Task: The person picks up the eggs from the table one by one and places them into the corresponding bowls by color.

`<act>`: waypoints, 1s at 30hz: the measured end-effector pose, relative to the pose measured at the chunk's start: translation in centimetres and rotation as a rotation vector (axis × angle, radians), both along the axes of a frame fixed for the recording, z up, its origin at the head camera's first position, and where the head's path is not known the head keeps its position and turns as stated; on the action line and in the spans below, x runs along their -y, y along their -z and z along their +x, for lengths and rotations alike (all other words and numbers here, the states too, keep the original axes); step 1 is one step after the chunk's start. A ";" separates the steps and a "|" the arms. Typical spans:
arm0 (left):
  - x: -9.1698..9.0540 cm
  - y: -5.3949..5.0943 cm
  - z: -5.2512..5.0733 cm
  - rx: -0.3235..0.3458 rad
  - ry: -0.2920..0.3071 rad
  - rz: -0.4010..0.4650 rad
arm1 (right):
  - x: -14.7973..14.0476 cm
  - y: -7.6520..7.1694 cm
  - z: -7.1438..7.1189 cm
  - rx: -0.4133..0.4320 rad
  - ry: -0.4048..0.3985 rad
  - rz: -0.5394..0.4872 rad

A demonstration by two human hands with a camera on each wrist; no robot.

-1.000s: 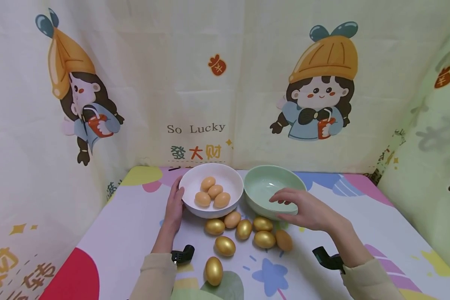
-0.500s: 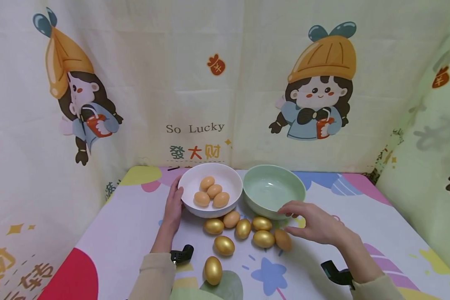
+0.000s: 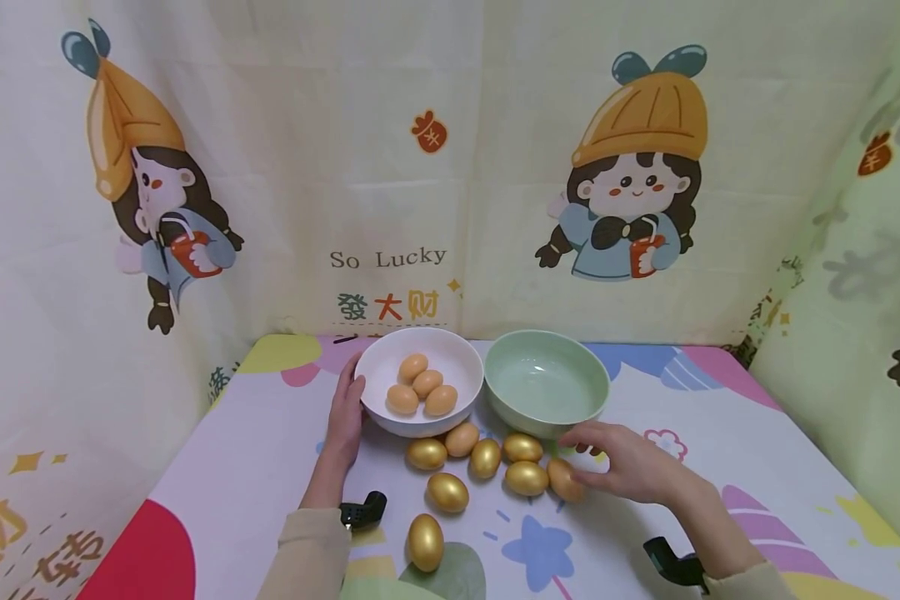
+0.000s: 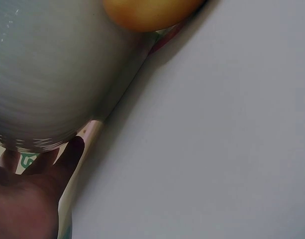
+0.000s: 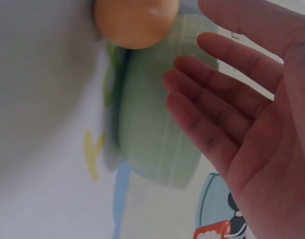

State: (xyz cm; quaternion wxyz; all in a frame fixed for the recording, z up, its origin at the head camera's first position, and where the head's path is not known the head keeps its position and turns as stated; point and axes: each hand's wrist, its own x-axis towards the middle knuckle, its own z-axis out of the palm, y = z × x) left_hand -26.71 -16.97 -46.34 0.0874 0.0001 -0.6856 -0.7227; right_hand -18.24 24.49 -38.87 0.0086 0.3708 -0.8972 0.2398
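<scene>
My left hand (image 3: 343,421) rests against the left outer side of a white bowl (image 3: 381,371), its thumb touching the wall in the left wrist view. Several brown eggs (image 3: 427,383) lie inside that bowl. My right hand (image 3: 633,468) hovers at the right of a brown egg (image 3: 564,480) on the table, thumb close to it and fingers loosely bent. In the right wrist view, the palm faces the camera with nothing held, beside the egg (image 5: 136,22) and the green bowl (image 5: 152,109). Whether the thumb touches the egg I cannot tell.
The green bowl stands against the white one, with no eggs seen in it. In front lie several golden eggs (image 3: 447,492) and another brown egg (image 3: 462,439). One golden egg (image 3: 426,542) sits nearest the front. A printed curtain (image 3: 495,167) closes the back.
My right hand has come from over the green bowl, down and to the right, to the brown egg's side. My left hand stays at the white bowl.
</scene>
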 end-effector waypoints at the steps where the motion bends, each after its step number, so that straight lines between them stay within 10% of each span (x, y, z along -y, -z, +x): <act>1: 0.0 0.0 0.0 0.000 0.001 0.000 | 0.0 0.1 0.0 0.008 0.001 0.004; 20: 0.0 -0.1 0.1 0.005 0.000 0.004 | 0.8 2.5 0.1 -0.018 0.002 0.041; 30: -0.1 -1.9 1.2 0.038 0.025 0.016 | 1.2 2.9 0.3 -0.064 -0.019 -0.008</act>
